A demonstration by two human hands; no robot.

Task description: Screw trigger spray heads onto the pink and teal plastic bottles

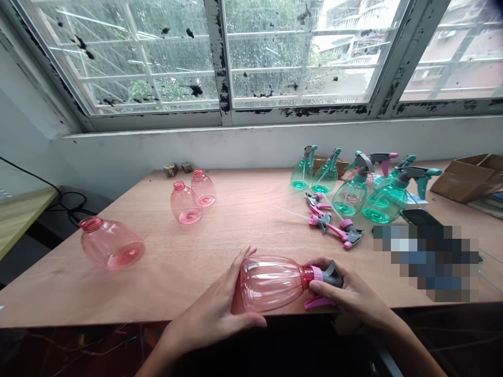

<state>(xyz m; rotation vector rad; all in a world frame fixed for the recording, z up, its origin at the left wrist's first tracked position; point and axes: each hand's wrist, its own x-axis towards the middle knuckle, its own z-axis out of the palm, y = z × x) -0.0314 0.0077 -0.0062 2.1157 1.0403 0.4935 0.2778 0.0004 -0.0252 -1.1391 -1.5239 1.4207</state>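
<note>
A clear pink spray bottle [271, 283] lies on its side between my hands, just over the table's front edge. My left hand [223, 298] cups its base, with the thumb below and the fingers above. At the neck, the fingers of my right hand [346, 288] are wrapped round the grey and pink spray head [332, 275]. The head sits on the bottle's mouth, and its pink trigger [320, 302] points towards me. Part of the head is hidden by my right fingers. Several loose pink and grey spray heads [334, 229] lie beyond my right hand.
Three pink bottles without heads stand at left, the nearest being a large bottle [112, 243]. Several green spray bottles [349, 196] stand at the back right. A cardboard box [467, 178], a dark phone [422, 217] and a blurred patch [428, 256] occupy the right side of the table [188, 283].
</note>
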